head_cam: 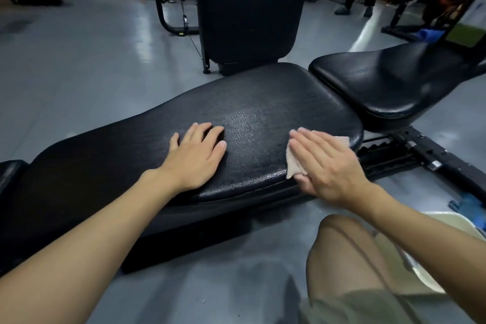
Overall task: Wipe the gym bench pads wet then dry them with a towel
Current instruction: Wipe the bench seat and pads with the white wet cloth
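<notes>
Right hand [328, 163] flat, fingers straight, pressing small beige cloth [294, 166] on near edge of long black textured bench pad [263, 113]; left hand [196, 155] flat, fingers spread, resting mid-pad.

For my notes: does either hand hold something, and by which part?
Nothing is gripped. The right hand presses a cloth flat on the bench pad; the left hand rests bare.

no legible text or numbers on the bench pad [263, 102], faint mark on upright black pad [249, 13], unreadable
</notes>
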Motion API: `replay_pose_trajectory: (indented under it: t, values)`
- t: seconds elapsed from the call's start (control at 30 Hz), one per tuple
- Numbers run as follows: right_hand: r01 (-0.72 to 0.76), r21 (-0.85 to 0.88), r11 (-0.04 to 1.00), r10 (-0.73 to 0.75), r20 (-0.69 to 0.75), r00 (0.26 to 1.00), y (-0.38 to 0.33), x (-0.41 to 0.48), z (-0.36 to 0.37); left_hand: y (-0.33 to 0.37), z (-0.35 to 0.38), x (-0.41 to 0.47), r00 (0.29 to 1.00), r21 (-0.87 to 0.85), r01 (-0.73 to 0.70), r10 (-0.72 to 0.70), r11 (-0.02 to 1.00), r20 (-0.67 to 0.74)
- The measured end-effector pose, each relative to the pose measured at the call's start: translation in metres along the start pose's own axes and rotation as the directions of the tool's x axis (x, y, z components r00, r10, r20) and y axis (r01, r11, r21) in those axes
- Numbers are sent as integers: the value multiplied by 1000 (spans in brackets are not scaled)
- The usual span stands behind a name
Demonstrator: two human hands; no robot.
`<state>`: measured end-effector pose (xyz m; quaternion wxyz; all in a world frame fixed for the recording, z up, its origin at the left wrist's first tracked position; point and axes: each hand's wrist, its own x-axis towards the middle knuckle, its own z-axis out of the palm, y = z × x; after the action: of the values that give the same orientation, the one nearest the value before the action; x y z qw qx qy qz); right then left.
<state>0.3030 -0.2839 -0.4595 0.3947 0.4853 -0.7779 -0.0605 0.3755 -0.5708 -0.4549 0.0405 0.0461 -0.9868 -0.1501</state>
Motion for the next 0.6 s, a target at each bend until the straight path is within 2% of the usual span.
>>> replay_pose_trajectory:
  t: [0.13, 0.27, 0.4, 0.43, 0.47, 0.53, 0.6]
  values:
    - [-269, 3, 963, 268, 89, 959, -19, 3, -27, 16, -8, 9, 999, 106, 45, -47, 993, 18]
    - [-597, 34, 802, 591, 105, 800, -57, 9, -33, 33, -9, 17, 990, 177, 69, -89, 982, 106]
    - [-661, 53, 749, 640, 202, 741, -46, 2, -20, 32, -11, 17, 989, 178, 76, -97, 981, 113]
    - [-699, 65, 712, 676, 204, 708, -35, 0, -18, 31, -12, 17, 989, 181, 75, -97, 981, 115]
    - [-762, 81, 643, 738, 202, 644, -22, 0, -17, 32, -12, 17, 988, 190, 73, -97, 979, 120]
    - [-886, 122, 448, 852, 241, 464, 4, 6, -18, 36, -14, 18, 986, 220, 74, -104, 973, 131]
    - [-946, 87, 312, 897, 301, 324, 13, 13, -20, 42, -18, 19, 987, 236, 70, -101, 969, 124]
